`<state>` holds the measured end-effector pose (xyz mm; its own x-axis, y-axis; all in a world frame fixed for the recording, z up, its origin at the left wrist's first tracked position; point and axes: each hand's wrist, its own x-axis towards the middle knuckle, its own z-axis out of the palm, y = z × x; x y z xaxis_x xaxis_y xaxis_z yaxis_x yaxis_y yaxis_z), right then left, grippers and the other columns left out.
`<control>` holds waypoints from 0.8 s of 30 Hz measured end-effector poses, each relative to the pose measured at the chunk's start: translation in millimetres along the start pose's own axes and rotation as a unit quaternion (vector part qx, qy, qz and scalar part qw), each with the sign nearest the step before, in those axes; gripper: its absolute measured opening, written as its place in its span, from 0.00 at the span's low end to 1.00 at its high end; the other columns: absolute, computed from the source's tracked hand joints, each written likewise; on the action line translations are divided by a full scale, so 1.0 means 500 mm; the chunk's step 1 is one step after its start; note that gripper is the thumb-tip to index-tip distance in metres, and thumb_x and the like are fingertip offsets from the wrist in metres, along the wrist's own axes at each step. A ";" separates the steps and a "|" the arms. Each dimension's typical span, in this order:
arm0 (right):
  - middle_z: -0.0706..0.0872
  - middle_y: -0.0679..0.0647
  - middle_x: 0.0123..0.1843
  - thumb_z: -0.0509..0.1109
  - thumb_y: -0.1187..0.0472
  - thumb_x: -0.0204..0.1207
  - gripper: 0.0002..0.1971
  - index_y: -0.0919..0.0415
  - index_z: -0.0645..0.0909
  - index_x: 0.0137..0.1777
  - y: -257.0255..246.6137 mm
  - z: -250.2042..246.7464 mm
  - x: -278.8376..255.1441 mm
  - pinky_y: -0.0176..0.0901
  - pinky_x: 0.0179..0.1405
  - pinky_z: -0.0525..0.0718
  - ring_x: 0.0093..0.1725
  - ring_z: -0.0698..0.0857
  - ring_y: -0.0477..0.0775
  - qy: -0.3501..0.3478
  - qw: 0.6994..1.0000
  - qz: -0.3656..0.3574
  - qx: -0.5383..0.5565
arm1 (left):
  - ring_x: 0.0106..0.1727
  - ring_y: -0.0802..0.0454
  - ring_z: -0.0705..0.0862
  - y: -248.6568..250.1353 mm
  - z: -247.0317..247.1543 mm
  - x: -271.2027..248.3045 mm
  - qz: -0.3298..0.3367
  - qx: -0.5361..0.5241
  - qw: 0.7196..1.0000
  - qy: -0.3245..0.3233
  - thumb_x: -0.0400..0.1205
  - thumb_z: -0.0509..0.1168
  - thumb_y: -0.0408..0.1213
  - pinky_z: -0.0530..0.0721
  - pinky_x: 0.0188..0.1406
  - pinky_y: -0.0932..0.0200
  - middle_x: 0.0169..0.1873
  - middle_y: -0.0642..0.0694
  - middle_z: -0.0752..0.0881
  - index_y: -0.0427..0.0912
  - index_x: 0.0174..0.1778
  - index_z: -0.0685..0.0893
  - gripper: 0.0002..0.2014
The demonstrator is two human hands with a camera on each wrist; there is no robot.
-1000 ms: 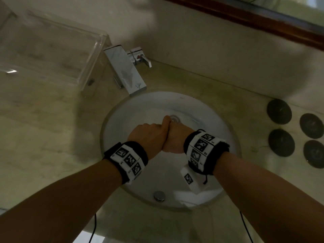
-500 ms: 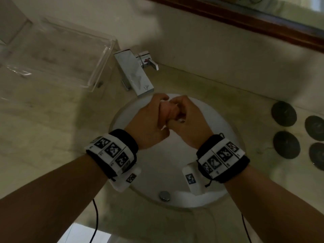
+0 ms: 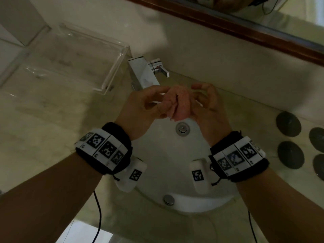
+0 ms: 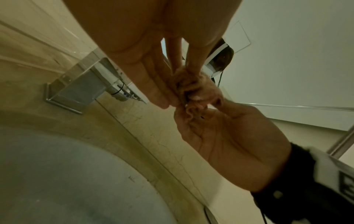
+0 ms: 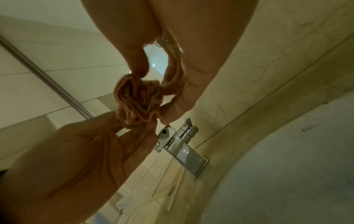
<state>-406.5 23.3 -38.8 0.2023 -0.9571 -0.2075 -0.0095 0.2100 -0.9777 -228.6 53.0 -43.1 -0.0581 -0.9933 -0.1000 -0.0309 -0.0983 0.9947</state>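
Observation:
A small pink-orange cloth [image 3: 177,102], bunched and crumpled, hangs in the air over the white sink [image 3: 157,163], just in front of the faucet [image 3: 143,74]. My left hand [image 3: 150,104] pinches its left side with thumb and curled fingers. My right hand [image 3: 203,102] pinches its right side the same way. In the left wrist view the cloth [image 4: 193,87] sits at the tips of my left fingers [image 4: 153,84]. In the right wrist view its folds [image 5: 138,98] show between both hands. Both wrists wear black bands with white marker tags.
The drain [image 3: 182,128] lies right below the hands. A clear plastic tray [image 3: 70,58] stands on the marble counter at the left. Several dark round discs [image 3: 289,123] lie on the counter at the right. A wood-framed mirror [image 3: 245,28] runs along the back wall.
Both hands rose from low in the basin up toward the faucet with the cloth. The fists pressed together have loosened, and the cloth now shows between the fingertips.

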 end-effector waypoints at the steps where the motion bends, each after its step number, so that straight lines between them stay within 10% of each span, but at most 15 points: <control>1: 0.84 0.61 0.52 0.65 0.67 0.82 0.11 0.59 0.72 0.62 -0.004 0.005 0.000 0.44 0.40 0.88 0.45 0.89 0.51 -0.003 1.000 -0.001 -0.003 | 0.51 0.45 0.90 0.002 -0.001 0.001 -0.001 0.001 1.000 0.014 0.81 0.68 0.31 0.90 0.49 0.46 0.50 0.41 0.89 0.47 0.59 0.84 0.12; 6: 0.79 0.57 0.60 0.81 0.65 0.66 0.30 0.59 0.70 0.64 -0.023 0.015 -0.005 0.40 0.41 0.89 0.46 0.86 0.47 -0.028 0.994 -0.048 -0.092 | 0.41 0.45 0.91 0.020 -0.002 0.003 -0.004 0.016 0.995 0.100 0.84 0.62 0.31 0.91 0.40 0.46 0.41 0.41 0.90 0.44 0.51 0.87 0.08; 13: 0.89 0.54 0.44 0.68 0.69 0.76 0.10 0.60 0.79 0.56 -0.035 0.000 0.012 0.44 0.36 0.85 0.35 0.84 0.49 -0.001 0.993 -0.060 -0.105 | 0.24 0.52 0.78 0.024 -0.008 0.007 -0.033 0.067 0.989 0.125 0.79 0.59 0.31 0.75 0.19 0.59 0.24 0.51 0.84 0.36 0.37 0.87 0.12; 16: 0.87 0.49 0.48 0.79 0.57 0.69 0.21 0.57 0.78 0.60 -0.040 0.006 -0.001 0.41 0.40 0.88 0.42 0.87 0.47 -0.052 0.982 -0.075 -0.163 | 0.23 0.50 0.79 0.028 0.001 0.010 -0.039 0.098 0.986 0.127 0.82 0.61 0.33 0.78 0.20 0.57 0.25 0.48 0.85 0.36 0.34 0.87 0.13; 24: 0.87 0.50 0.50 0.72 0.65 0.76 0.18 0.57 0.76 0.65 -0.037 -0.010 -0.007 0.36 0.39 0.86 0.42 0.89 0.43 -0.083 0.991 -0.028 -0.104 | 0.20 0.54 0.82 0.044 0.020 0.010 -0.065 0.099 0.983 0.137 0.87 0.59 0.46 0.81 0.23 0.59 0.18 0.46 0.83 0.28 0.31 0.85 0.26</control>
<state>-411.7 21.8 -20.3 0.3669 -0.9162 -0.1610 -0.1913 0.0951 -0.9769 -239.7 46.5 -21.9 0.2298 -0.9547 -0.1891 -0.2146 -0.2392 0.9470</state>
